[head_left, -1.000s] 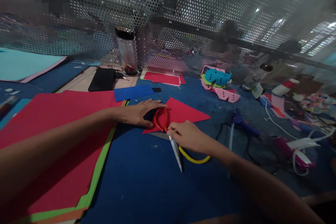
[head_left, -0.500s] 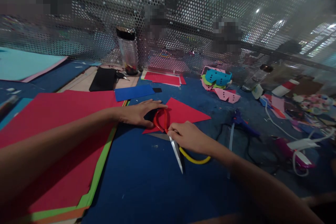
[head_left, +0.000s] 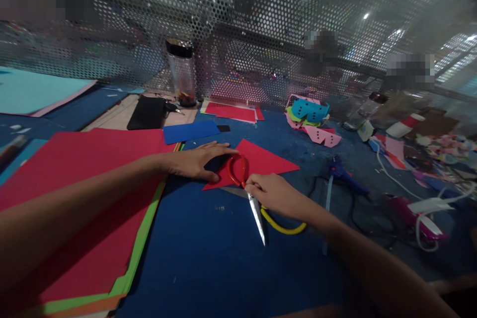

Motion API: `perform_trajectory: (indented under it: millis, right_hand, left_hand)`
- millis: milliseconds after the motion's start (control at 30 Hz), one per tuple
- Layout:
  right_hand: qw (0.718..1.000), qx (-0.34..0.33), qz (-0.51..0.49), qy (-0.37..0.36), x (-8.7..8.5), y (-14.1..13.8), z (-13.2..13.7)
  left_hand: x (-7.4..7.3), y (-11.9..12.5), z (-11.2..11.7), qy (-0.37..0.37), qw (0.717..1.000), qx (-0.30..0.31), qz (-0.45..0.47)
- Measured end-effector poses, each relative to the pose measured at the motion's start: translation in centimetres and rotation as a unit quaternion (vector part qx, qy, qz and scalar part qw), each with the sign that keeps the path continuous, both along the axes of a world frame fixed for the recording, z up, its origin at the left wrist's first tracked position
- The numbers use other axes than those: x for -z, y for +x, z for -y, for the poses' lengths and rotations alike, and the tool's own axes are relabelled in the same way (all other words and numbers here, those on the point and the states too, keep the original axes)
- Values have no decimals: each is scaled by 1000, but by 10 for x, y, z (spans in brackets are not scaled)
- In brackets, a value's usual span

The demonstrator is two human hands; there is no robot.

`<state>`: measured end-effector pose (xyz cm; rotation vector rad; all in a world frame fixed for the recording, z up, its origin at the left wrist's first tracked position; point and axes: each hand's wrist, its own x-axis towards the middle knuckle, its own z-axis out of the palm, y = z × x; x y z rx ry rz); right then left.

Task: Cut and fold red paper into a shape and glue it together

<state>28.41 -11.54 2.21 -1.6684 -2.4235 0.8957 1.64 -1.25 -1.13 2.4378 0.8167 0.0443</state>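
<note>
My left hand [head_left: 197,160] lies flat with fingers stretched on the left corner of a red paper triangle [head_left: 266,160] on the blue table [head_left: 208,253]. My right hand [head_left: 274,194] is closed around the middle of a pair of scissors [head_left: 257,211]. The scissors have a red handle loop resting on the red triangle and a yellow loop near my wrist. Their closed silver blades point toward me.
A stack of red, green and orange sheets [head_left: 82,194] lies at the left. A blue sheet [head_left: 189,131], a black pouch [head_left: 146,113] and a jar [head_left: 181,72] stand behind. Glue guns with cables [head_left: 346,176] and paper cut-outs [head_left: 311,119] crowd the right, before a perforated metal wall.
My right hand has slid the scissors a little to the right across the red triangle. My left hand has stayed in place.
</note>
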Motion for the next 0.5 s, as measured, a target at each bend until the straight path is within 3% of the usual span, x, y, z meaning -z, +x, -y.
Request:
perform_trajectory:
  millis: [500]
  right_hand:
    - [1000, 0, 15, -6, -3, 8, -1]
  left_hand:
    - [-4, 4, 6, -14, 1000, -12, -1]
